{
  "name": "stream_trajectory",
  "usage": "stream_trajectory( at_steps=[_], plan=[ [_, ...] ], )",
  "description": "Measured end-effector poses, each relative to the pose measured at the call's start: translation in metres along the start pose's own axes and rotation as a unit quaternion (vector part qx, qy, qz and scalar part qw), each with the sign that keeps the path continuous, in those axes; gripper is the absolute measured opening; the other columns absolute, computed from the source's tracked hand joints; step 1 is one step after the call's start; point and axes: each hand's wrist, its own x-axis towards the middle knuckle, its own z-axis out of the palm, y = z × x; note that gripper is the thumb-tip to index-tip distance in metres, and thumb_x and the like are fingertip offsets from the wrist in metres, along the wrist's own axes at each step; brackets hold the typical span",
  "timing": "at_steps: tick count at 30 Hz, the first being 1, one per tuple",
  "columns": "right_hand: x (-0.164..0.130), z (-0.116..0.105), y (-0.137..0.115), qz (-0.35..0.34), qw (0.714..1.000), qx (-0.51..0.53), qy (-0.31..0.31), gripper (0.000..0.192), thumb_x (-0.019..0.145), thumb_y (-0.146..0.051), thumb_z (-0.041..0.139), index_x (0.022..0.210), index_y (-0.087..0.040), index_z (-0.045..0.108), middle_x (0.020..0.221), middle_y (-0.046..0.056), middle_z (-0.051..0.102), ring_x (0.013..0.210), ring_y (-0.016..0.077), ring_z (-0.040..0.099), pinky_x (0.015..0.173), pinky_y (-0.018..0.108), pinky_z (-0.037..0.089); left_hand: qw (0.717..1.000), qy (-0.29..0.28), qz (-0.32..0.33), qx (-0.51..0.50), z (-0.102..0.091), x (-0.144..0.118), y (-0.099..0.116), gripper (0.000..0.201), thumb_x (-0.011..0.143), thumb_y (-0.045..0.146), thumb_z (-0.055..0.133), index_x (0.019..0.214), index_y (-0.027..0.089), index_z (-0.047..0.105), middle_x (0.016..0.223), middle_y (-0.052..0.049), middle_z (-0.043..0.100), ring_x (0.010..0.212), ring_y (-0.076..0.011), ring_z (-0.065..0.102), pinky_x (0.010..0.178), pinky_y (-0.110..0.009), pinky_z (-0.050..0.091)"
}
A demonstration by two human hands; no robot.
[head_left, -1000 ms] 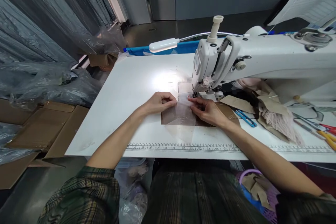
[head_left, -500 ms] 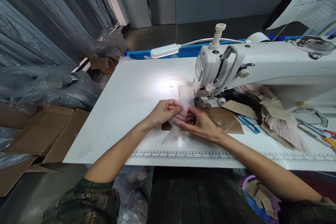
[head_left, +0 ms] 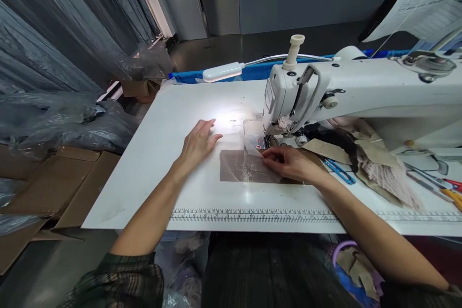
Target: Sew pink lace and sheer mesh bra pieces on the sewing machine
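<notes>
A thin sheer piece of fabric lies over the white table and a strip of brown tape or card, just in front of the sewing machine. My right hand pinches the fabric's right edge between thumb and fingers, close to the presser foot. To the left, my left hand is open, thumb and fingers spread, at or just above the fabric's left side; whether it touches is unclear. The fabric's exact outline is hard to make out against the white.
A blue thread snipper and fabric scraps lie right of the machine. A printed ruler runs along the front edge. The lamp hangs over the back. Cardboard boxes stand at the left.
My left hand has let go of the gathered fabric and moved left, its fingers opening. The fabric now lies spread flat. My right hand has shifted slightly right.
</notes>
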Motion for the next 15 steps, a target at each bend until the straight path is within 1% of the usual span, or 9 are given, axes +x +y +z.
stream_trajectory(
  at_steps=[2, 3, 4, 6, 8, 9, 12, 14, 15],
  plan=[
    [0.002, 0.0, 0.003, 0.003, 0.996, -0.069, 0.054, 0.016, 0.085, -0.031, 0.061, 0.09, -0.019, 0.071, 0.071, 0.001, 0.067, 0.063, 0.0142, 0.06, 0.054, 0.024, 0.041, 0.993, 0.05, 0.076, 0.075, 0.006, -0.004, 0.005, 0.031, 0.084, 0.028, 0.063, 0.113, 0.02, 0.065, 0.107, -0.01, 0.064, 0.084, -0.0191, 0.06, 0.062, -0.03, 0.047],
    [0.003, 0.001, 0.004, 0.002, 0.994, -0.087, 0.059, 0.016, 0.086, -0.031, 0.06, 0.088, -0.019, 0.071, 0.07, 0.001, 0.067, 0.063, 0.0145, 0.06, 0.055, 0.025, 0.041, 0.99, 0.039, 0.11, 0.077, 0.009, -0.007, 0.009, 0.024, 0.087, 0.029, 0.06, 0.108, 0.02, 0.066, 0.104, -0.01, 0.065, 0.081, -0.0184, 0.06, 0.061, -0.03, 0.047],
    [0.003, 0.001, 0.005, 0.0, 0.993, -0.101, 0.059, 0.018, 0.087, -0.032, 0.058, 0.086, -0.019, 0.071, 0.07, 0.001, 0.067, 0.063, 0.0147, 0.06, 0.055, 0.025, 0.04, 0.988, 0.003, 0.144, 0.06, 0.011, -0.01, 0.015, 0.019, 0.089, 0.031, 0.057, 0.099, 0.019, 0.068, 0.096, -0.008, 0.065, 0.075, -0.0168, 0.059, 0.06, -0.029, 0.046],
    [0.004, 0.003, 0.007, 0.0, 0.987, -0.141, 0.079, 0.021, 0.089, -0.034, 0.056, 0.083, -0.02, 0.07, 0.069, 0.002, 0.067, 0.062, 0.0155, 0.06, 0.055, 0.026, 0.039, 0.968, -0.124, 0.218, 0.002, 0.016, -0.019, 0.027, 0.022, 0.09, 0.038, 0.058, 0.085, 0.019, 0.067, 0.081, -0.005, 0.065, 0.066, -0.0147, 0.056, 0.058, -0.028, 0.046],
    [0.004, 0.004, 0.008, 0.007, 0.97, -0.206, 0.129, 0.022, 0.089, -0.035, 0.055, 0.081, -0.02, 0.069, 0.066, 0.003, 0.066, 0.059, 0.0165, 0.058, 0.054, 0.027, 0.037, 0.923, -0.257, 0.284, -0.037, 0.023, -0.027, 0.036, 0.026, 0.083, 0.045, 0.067, 0.084, 0.018, 0.068, 0.082, -0.006, 0.066, 0.071, -0.0163, 0.058, 0.063, -0.029, 0.048],
    [0.003, 0.005, 0.008, 0.007, 0.96, -0.233, 0.157, 0.023, 0.09, -0.035, 0.055, 0.081, -0.02, 0.068, 0.065, 0.003, 0.064, 0.058, 0.017, 0.057, 0.054, 0.028, 0.036, 0.903, -0.297, 0.306, -0.045, 0.027, -0.03, 0.039, 0.028, 0.08, 0.045, 0.07, 0.086, 0.018, 0.068, 0.086, -0.007, 0.066, 0.076, -0.0179, 0.06, 0.066, -0.03, 0.049],
    [-0.002, 0.007, 0.003, -0.053, 0.963, -0.201, 0.172, 0.024, 0.089, -0.037, 0.056, 0.083, -0.019, 0.07, 0.07, 0.004, 0.065, 0.061, 0.0175, 0.058, 0.057, 0.029, 0.04, 0.899, -0.309, 0.305, -0.056, 0.034, -0.037, 0.042, 0.019, 0.086, 0.035, 0.066, 0.084, 0.017, 0.068, 0.092, -0.009, 0.067, 0.085, -0.0198, 0.062, 0.072, -0.032, 0.049],
    [-0.008, 0.008, -0.004, -0.13, 0.981, -0.095, 0.107, 0.027, 0.086, -0.04, 0.063, 0.101, -0.019, 0.071, 0.09, 0.007, 0.069, 0.078, 0.0194, 0.063, 0.069, 0.031, 0.048, 0.911, -0.306, 0.26, -0.094, 0.033, -0.039, 0.045, 0.018, 0.091, 0.03, 0.059, 0.081, 0.017, 0.066, 0.086, -0.008, 0.067, 0.08, -0.0175, 0.063, 0.071, -0.031, 0.05],
    [-0.011, 0.009, -0.007, -0.159, 0.985, -0.033, 0.058, 0.038, 0.083, -0.041, 0.068, 0.114, -0.02, 0.068, 0.103, 0.008, 0.069, 0.089, 0.0205, 0.064, 0.077, 0.031, 0.049, 0.91, -0.323, 0.223, -0.129, 0.03, -0.039, 0.048, 0.019, 0.092, 0.029, 0.056, 0.082, 0.016, 0.065, 0.082, -0.007, 0.067, 0.075, -0.0161, 0.063, 0.069, -0.03, 0.05]
  ],
)
